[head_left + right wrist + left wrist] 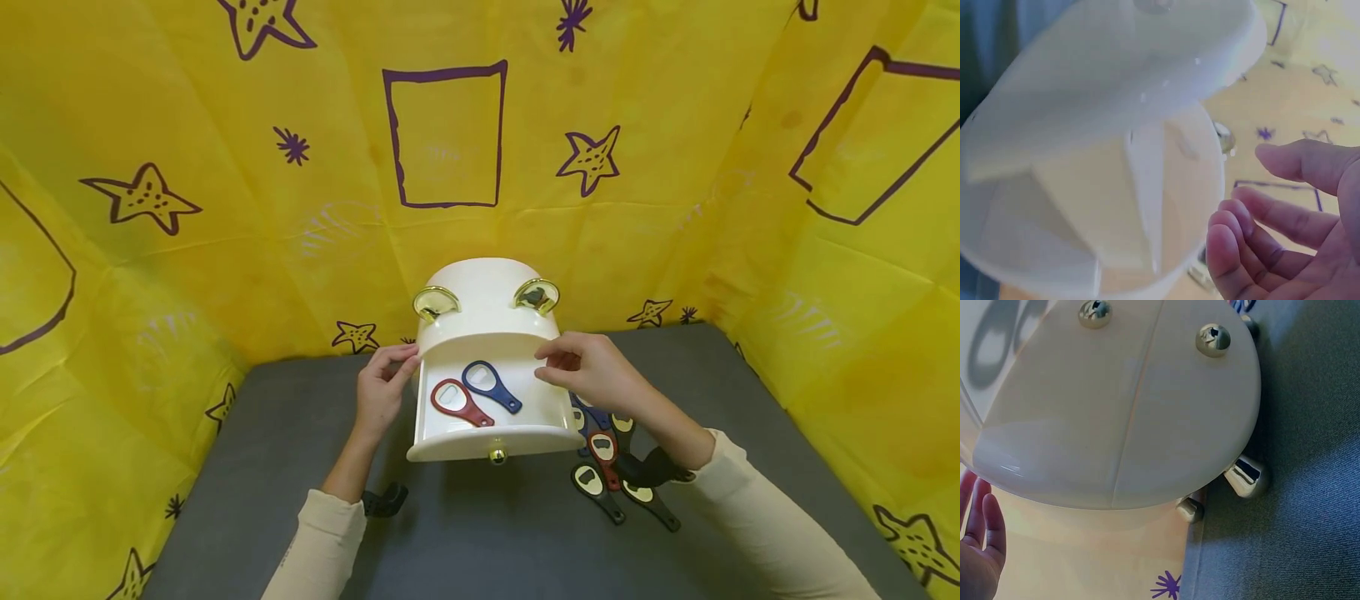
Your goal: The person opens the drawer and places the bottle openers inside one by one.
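A white rounded drawer box (483,304) with gold-rimmed ears has its upper drawer (495,442) pulled out. Inside that drawer lie a red bottle opener (459,402) and a blue bottle opener (491,385). My left hand (378,392) has its fingertips right at the box's left edge, fingers fairly straight in the left wrist view. Over the drawer's right side is my right hand (592,367), with loosely bent fingers, thumb apart and nothing between them. The right wrist view shows its fingers (1222,250) beside the white rim.
Several more bottle openers (590,482), black, red and blue, lie on the grey table (517,533) right of the box, partly beneath my right forearm. Gold feet (1247,477) hold up the box. A yellow patterned cloth (322,250) stands behind and at both sides.
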`<state>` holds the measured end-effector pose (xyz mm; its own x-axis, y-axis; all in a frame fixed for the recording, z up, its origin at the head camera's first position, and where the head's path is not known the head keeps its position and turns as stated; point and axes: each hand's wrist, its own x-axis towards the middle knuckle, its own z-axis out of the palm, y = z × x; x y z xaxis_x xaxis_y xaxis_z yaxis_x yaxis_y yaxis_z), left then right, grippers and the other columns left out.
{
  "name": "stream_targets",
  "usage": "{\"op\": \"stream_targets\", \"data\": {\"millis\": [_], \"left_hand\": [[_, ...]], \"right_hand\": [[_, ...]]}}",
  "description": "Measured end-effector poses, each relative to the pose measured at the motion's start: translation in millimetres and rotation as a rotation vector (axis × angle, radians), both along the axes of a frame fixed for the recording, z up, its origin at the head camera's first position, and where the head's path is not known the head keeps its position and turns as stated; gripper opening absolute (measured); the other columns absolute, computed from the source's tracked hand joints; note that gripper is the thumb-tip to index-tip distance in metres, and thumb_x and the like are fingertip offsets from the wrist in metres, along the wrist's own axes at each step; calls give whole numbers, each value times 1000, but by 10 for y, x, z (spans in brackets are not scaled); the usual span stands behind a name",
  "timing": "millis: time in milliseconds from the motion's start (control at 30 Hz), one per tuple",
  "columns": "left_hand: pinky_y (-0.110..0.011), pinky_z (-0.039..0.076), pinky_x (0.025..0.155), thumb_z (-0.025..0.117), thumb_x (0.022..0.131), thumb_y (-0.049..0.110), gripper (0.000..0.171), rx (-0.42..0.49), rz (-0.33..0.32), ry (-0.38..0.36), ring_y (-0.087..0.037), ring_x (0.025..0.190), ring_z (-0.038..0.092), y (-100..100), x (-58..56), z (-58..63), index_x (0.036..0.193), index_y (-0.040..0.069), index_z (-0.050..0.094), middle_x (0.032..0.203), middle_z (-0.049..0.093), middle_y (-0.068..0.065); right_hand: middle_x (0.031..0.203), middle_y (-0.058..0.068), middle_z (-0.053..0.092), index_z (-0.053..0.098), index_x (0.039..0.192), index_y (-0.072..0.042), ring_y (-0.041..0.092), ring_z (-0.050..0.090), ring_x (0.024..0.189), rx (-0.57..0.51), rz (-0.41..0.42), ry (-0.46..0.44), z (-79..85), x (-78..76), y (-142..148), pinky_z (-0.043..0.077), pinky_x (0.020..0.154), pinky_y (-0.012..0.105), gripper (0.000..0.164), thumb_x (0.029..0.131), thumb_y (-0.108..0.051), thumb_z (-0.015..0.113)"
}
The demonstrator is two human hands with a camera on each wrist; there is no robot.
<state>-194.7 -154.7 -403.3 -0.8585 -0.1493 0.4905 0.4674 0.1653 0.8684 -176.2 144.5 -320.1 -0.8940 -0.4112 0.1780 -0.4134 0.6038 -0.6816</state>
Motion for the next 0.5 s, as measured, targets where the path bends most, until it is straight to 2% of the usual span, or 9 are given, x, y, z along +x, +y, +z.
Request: {"op": "stream_targets", "data": {"millis": [200,500], "left_hand": [[-9,48,69,67,85,-8,16,3,7,-8,5,97,60,-24,16,0,99,-16,67,108,61,-34],[-10,51,72,67,86,-7,17,-3,4,-3,4,98,60,-4,9,0,100,-17,66,108,61,-32]], "right_hand": [[86,5,67,72,103,-4,14,57,74,4,-56,-27,-75,58,254,51,64,22,21,87,-17,72],[88,4,69,72,103,-4,8,60,74,42,-59,-68,-308,137,655,52,64,22,21,87,-18,72]]}}
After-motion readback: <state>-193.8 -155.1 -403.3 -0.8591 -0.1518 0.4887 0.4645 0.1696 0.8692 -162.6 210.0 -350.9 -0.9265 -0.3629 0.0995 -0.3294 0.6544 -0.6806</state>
